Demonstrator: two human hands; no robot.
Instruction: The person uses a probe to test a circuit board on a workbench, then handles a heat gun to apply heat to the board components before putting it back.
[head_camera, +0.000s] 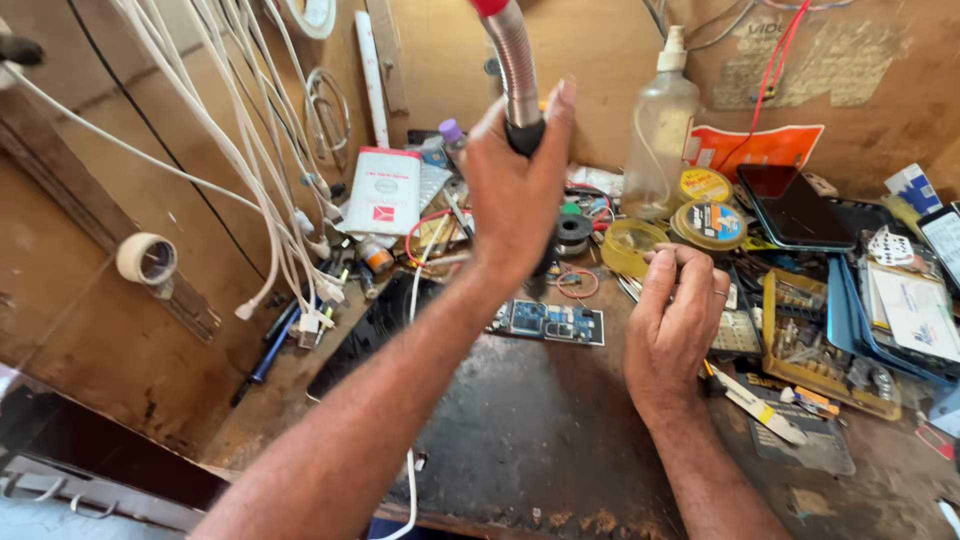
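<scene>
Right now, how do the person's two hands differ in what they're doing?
The left hand is raised, wrapped around a flexible metal hose; the right hand is low over the workbench, fingers curled near a yellow tape roll. The left hand shows its back, thumb up; the right hand wears a ring. Both are bare.

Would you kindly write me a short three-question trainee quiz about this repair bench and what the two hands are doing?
1. True or false: the left hand grips the flexible metal hose.
2. The blue circuit board lies: A) inside the yellow parts tray, B) on the dark mat, C) under the spray bottle.
3. Which hand rests beside the yellow tape roll?

Key: 1 true; 2 B; 3 the right hand.
</scene>
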